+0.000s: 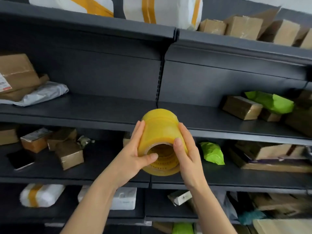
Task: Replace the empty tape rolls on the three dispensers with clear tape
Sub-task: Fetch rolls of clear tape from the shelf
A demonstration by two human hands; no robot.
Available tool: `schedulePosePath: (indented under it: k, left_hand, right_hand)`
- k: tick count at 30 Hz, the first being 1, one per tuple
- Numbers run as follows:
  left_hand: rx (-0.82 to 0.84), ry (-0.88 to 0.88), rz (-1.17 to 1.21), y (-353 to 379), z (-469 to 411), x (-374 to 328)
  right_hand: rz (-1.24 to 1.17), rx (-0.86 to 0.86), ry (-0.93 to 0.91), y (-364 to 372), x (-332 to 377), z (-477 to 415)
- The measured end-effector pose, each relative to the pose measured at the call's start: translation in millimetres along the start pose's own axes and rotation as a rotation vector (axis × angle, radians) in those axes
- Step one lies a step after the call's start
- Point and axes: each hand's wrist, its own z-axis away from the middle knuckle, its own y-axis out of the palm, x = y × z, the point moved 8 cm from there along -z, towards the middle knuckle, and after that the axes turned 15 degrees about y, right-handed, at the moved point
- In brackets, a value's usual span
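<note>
A yellowish stack of clear tape rolls, wrapped together as one cylinder, is held in front of the dark shelves with its open core facing me. My left hand grips its left side, thumb across the lower rim. My right hand clasps the right side, thumb resting on the rim of the core. No tape dispenser is in view.
Dark metal shelving fills the view, with several cardboard parcels on it. Green bags lie on the right, white wrapped packages lower left, and a black phone on the left shelf.
</note>
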Motion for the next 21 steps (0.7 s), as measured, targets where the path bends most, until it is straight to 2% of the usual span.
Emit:
schedulePosePath:
  k: [5,15,21]
  left_hand:
    - [0.03,-0.033,0.056,61,29,-12]
    - [0.261,-0.044,0.207,172,79,-34]
    - [0.407,-0.127,0.326,244,139,-41]
  right_hand:
    - [-0.015,-0.063,0.072,-48,-12,55]
    - [0.028,-0.332,0.133,-132,-7,176]
    - [0.085,-0.497,0.223,-171,-7,273]
